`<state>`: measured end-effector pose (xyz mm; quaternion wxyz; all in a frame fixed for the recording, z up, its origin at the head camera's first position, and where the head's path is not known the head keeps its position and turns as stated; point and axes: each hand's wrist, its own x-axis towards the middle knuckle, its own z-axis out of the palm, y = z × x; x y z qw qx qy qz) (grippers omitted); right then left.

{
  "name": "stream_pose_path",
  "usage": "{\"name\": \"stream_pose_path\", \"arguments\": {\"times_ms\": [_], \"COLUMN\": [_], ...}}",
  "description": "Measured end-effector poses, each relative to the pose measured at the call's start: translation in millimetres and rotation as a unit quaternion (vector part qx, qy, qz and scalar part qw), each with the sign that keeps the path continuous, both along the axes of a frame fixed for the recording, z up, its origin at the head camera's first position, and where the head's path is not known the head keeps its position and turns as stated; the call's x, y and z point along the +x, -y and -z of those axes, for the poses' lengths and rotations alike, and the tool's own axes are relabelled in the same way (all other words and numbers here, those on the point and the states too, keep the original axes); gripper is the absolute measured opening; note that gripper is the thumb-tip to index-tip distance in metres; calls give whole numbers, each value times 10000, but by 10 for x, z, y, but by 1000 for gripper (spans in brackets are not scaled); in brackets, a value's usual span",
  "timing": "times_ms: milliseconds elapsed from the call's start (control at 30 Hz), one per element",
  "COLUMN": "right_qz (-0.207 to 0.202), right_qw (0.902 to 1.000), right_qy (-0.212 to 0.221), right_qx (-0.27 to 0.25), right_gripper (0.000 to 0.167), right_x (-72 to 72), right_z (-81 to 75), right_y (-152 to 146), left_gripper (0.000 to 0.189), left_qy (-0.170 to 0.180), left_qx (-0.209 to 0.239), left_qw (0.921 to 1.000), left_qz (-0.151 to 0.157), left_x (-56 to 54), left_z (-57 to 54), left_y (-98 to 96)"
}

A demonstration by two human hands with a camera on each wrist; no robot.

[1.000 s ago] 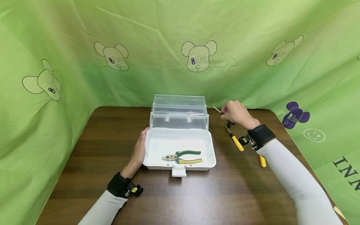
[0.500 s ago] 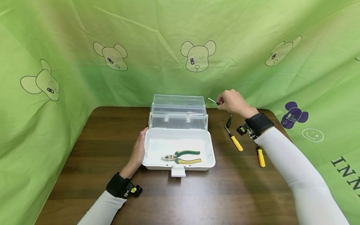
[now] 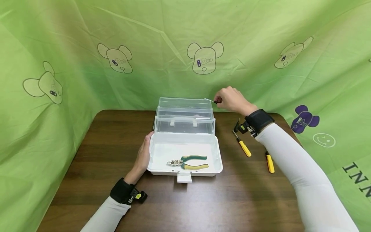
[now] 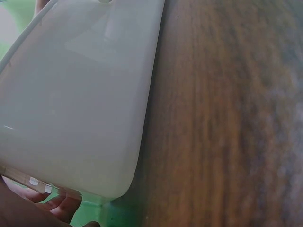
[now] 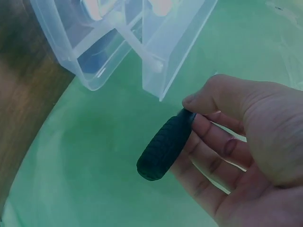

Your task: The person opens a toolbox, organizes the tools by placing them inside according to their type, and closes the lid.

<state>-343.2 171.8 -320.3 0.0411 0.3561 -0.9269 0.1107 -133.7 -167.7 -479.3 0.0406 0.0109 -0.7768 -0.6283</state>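
Note:
A white toolbox (image 3: 185, 146) with clear tiered trays (image 3: 185, 111) raised at its back stands on the table. Combination pliers (image 3: 188, 162) with green-and-yellow handles lie inside its base. My left hand (image 3: 142, 156) holds the box's left side, with bent fingers (image 4: 68, 206) around the rear corner in the left wrist view. Up near the trays' right side, my right hand (image 3: 232, 100) pinches a small screwdriver by the neck of its black handle (image 5: 163, 149). Its thin shaft (image 3: 209, 100) points left toward the top tray; the right wrist view hides the shaft.
Right of the box lie two yellow-handled screwdrivers, one nearer (image 3: 244, 148) and one farther right (image 3: 270, 162). A black-handled tool (image 3: 237, 125) lies behind them, partly covered by the wrist camera. A green cloth (image 3: 162, 77) hangs behind the table. The box's latch (image 3: 184, 177) juts out in front.
My right hand has lifted the screwdriver and carried it left toward the raised trays. My left hand has stayed on the box, and the pliers have not moved.

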Motion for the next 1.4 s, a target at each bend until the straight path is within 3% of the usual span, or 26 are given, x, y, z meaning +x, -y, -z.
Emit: {"name": "stream_pose_path", "arguments": {"times_ms": [333, 700, 967, 1400], "right_qz": [-194, -294, -575, -789], "right_qw": [9996, 9989, 9975, 9946], "right_qy": [-100, -70, -167, -378], "right_qx": [166, 362, 388, 559], "right_gripper": [16, 16, 38, 45], "right_x": [-69, -124, -129, -166], "right_z": [-71, -1, 67, 220], "right_y": [245, 513, 665, 816], "left_gripper": [62, 62, 62, 62], "left_qy": [51, 74, 24, 22], "left_qx": [-8, 50, 31, 63], "left_qw": [10000, 9999, 10000, 10000], "left_qz": [-55, -86, -68, -73], "left_x": [7, 14, -5, 7], "left_z": [-12, 1, -17, -9], "left_y": [-9, -8, -14, -14]}}
